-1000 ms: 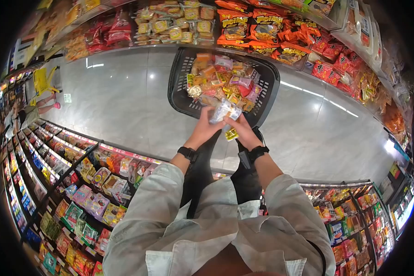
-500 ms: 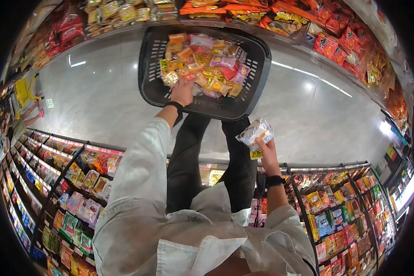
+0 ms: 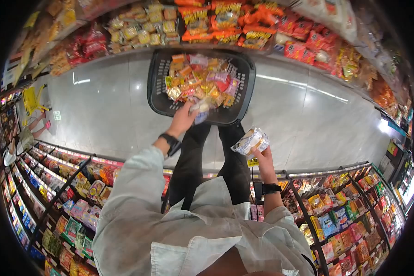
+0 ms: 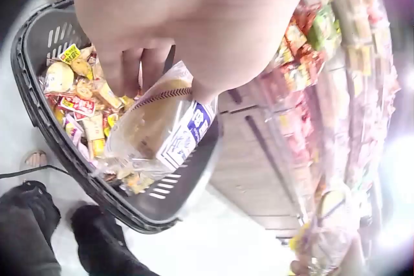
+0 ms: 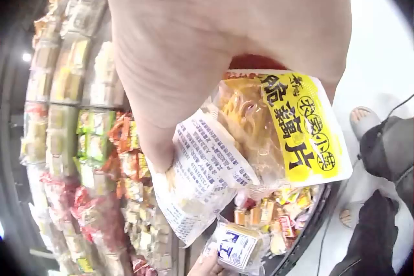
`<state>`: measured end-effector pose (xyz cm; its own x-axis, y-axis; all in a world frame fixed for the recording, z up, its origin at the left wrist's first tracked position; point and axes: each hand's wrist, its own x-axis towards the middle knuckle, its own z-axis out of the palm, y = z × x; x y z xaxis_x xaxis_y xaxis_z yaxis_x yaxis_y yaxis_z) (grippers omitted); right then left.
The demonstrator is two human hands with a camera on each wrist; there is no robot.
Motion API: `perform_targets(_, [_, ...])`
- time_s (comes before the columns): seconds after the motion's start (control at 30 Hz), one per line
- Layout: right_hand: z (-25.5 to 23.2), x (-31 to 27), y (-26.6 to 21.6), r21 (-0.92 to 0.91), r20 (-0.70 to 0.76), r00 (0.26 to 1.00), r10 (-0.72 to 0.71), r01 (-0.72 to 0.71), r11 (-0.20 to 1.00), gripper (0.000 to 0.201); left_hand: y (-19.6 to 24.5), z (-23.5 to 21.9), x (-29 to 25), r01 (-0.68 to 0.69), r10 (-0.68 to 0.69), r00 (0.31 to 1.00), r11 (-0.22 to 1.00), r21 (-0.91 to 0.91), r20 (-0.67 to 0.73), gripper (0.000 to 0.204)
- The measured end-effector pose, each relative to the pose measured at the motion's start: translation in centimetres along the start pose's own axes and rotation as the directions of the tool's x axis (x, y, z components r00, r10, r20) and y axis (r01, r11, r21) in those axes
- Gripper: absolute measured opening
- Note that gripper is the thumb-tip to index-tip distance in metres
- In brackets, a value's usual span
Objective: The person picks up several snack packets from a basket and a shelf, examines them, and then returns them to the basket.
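Observation:
My left hand (image 3: 184, 118) is over the near edge of a dark plastic basket (image 3: 244, 94). It pinches a clear snack packet (image 4: 145, 124) with a blue-and-white label between thumb and fingers. Small wrapped snacks (image 3: 202, 80) in many colours fill the basket. Off to the right, outside the basket, my right hand (image 3: 265, 164) grips two packets together. One is a white printed packet (image 5: 204, 176); the other is a see-through packet (image 5: 301, 133) with a yellow label, held against the palm side.
Beyond the basket runs a shelf of bagged snacks, with orange bags (image 3: 225, 20) and red bags (image 3: 303, 37). Racks of packets (image 3: 336, 216) stand close on the near side, by the legs. A person (image 3: 25, 135) is at the far left, near a yellow sign (image 3: 31, 101).
Both hands were together on a packet at the basket's near edge. The right hand moved away rightward with its packets; the left reached among the snacks and has lifted one packet.

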<state>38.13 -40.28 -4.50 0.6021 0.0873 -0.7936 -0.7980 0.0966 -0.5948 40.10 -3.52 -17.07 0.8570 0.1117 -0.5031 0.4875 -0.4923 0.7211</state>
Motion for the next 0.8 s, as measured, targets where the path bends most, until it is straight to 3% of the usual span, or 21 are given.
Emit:
perform_targets(0.07, [0.8,-1.9,-2.6,-0.035,0.064,0.996,-0.062,0.064,0.997,0.058,4.0,-2.1,-4.3,0.051,-0.048,0.999,0.981,-0.185,0.021,0.036])
perform_targets(0.1, [1.2,-3.0,-4.0,-0.052,0.092,0.991,-0.098,0.103,0.993,0.059,5.0,-2.7,-6.2,0.022,-0.024,1.0,0.987,-0.16,-0.008,0.036])
perform_targets(0.13, [1.8,-4.5,-5.8,-0.047,0.13,0.983,-0.132,0.139,0.989,0.06,7.3,-3.8,-8.3,0.041,-0.041,0.999,0.969,-0.245,0.007,0.035])
perform_targets(0.17, [2.4,-6.0,-7.5,-0.064,0.142,0.974,-0.175,0.186,0.981,0.06,9.3,-4.8,-10.1,0.028,-0.012,0.999,0.944,-0.328,0.05,0.033])
perform_targets(0.23, [3.7,-9.6,-10.3,-0.092,0.159,0.954,-0.254,0.27,0.958,0.06,15.6,-7.4,-13.8,0.142,-0.078,0.986,0.855,-0.499,0.146,0.028])
perform_targets(0.3, [4.6,-13.8,-12.4,-0.084,0.158,0.938,-0.31,0.325,0.942,0.061,20.8,-9.6,-16.8,0.208,-0.033,0.968,0.661,-0.721,0.249,0.03])
perform_targets(0.4, [5.7,-19.2,-14.5,-0.04,0.172,0.904,-0.392,0.404,0.914,0.063,26.7,-11.6,-20.6,0.14,0.16,0.953,0.525,-0.839,0.259,0.038])
perform_targets(0.5, [6.4,-23.7,-15.0,0.013,0.076,0.872,-0.483,0.484,0.875,0.062,31.0,-12.7,-23.0,0.19,0.267,0.905,0.446,-0.875,0.332,0.046])
perform_targets(0.53, [6.5,-24.9,-15.0,0.017,0.049,0.866,-0.497,0.497,0.867,0.061,31.3,-12.8,-23.2,0.229,0.281,0.88,0.457,-0.86,0.384,0.048])
perform_targets(0.67, [6.1,-28.0,-14.4,0.009,-0.012,0.838,-0.545,0.545,0.838,0.06,33.1,-12.9,-24.8,0.054,0.409,0.829,0.62,-0.783,0.381,0.047])
perform_targets(0.8, [4.4,-28.7,-13.9,0.04,-0.012,0.787,-0.617,0.617,0.786,0.06,33.1,-12.2,-26.9,0.032,0.396,0.85,0.62,-0.784,0.348,0.046])
